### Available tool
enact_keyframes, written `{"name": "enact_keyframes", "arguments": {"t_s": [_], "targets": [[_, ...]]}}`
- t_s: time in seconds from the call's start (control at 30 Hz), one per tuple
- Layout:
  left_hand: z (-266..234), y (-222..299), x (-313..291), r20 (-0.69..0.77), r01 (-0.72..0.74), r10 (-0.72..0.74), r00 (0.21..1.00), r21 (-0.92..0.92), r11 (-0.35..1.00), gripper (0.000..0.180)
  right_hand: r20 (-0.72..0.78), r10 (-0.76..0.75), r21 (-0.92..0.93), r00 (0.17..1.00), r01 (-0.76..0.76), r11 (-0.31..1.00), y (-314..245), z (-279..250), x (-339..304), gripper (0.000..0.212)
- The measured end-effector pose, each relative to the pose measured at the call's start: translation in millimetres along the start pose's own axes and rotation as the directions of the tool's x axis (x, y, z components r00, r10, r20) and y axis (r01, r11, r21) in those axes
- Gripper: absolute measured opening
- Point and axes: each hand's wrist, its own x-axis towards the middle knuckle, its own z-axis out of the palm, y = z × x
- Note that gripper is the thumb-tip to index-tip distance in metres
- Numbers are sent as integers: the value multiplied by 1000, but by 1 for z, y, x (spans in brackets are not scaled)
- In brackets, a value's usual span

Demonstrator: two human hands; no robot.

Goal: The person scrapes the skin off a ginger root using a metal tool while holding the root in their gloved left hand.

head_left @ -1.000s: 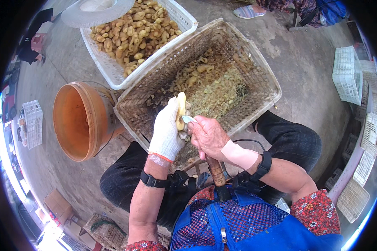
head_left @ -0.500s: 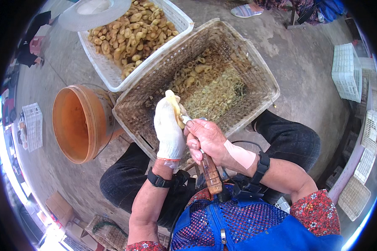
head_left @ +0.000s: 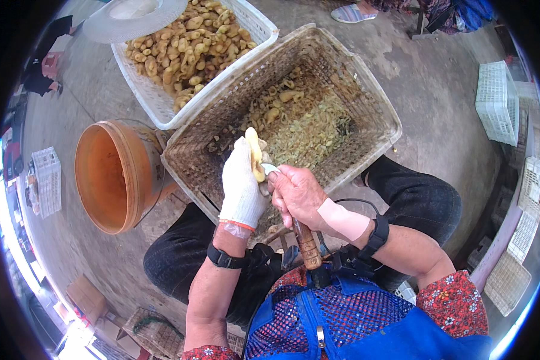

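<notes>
In its white knitted glove, my left hand (head_left: 241, 183) grips a pale yellow, knobbly vegetable piece (head_left: 255, 153), whose exact kind I cannot make out. My right hand (head_left: 298, 195) is bare and closed around a knife (head_left: 306, 246) with a worn wooden handle pointing back toward my body. A little of the blade shows by my right thumb, against the vegetable piece; my fingers hide the rest. Both hands meet over the near edge of a dirty white plastic crate (head_left: 366, 90), which holds pale peelings and trimmings (head_left: 312, 135) with a few larger pieces.
Behind, a white crate (head_left: 144, 105) is heaped with yellow-brown knobbly pieces (head_left: 192, 45), a translucent round lid (head_left: 135, 21) over its corner. An orange bucket (head_left: 105, 177) stands at left. More crates (head_left: 497, 102) line the right side. Someone's shoe (head_left: 354, 14) shows at the top.
The vegetable piece now stands out more from my gloved fingers, its yellow side turned to view. My right hand has shifted slightly right, and the knife handle has swung a little more upright.
</notes>
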Motion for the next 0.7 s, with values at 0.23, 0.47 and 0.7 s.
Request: {"name": "enact_keyframes", "arguments": {"t_s": [0.23, 0.47, 0.7], "targets": [[1, -15, 7, -50, -377, 393, 918, 197, 905, 38, 54, 73, 333, 996, -87, 939, -1, 4, -2, 28], [5, -15, 4, 58, -576, 582, 811, 256, 776, 35, 228, 88, 611, 970, -213, 763, 1, -2, -2, 27], [7, -14, 16, 20, -261, 281, 959, -319, 911, 38, 345, -38, 660, 938, -214, 720, -22, -16, -5, 26]]}}
